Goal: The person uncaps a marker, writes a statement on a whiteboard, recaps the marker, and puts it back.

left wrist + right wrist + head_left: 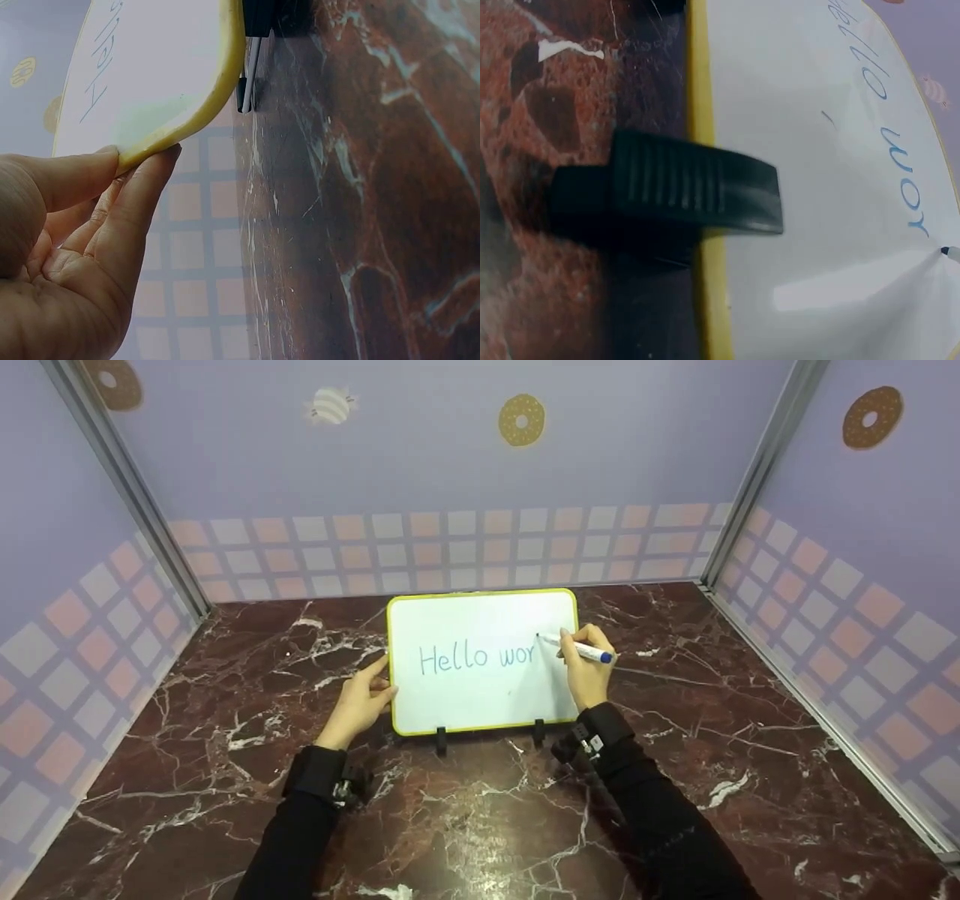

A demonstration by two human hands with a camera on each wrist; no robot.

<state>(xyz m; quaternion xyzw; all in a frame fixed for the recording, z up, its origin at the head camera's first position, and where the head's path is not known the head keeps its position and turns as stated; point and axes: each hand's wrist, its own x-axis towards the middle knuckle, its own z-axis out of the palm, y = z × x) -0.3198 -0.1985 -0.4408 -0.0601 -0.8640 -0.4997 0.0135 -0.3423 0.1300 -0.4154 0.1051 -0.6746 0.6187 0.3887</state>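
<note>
Pinching with right hand [589,673]: marker [589,652], tip just beside blue lettering [478,658] "Hello wor"
Gripping with left hand [360,699]: whiteboard [465,701], clamped at left edge
Supporting on table [480,825]: black feet [441,741] under whiteboard

Against my left hand's [358,701] thumb, the rim [232,52] looks like smooth plastic; the whiteboard [480,697] between my hands shines glossy. In my right hand [589,675], the marker [588,651] looks smooth plastic. Below it, a clip foot [675,180] of ribbed plastic; under both hands, a polished, stone-look tabletop [480,825].
</note>
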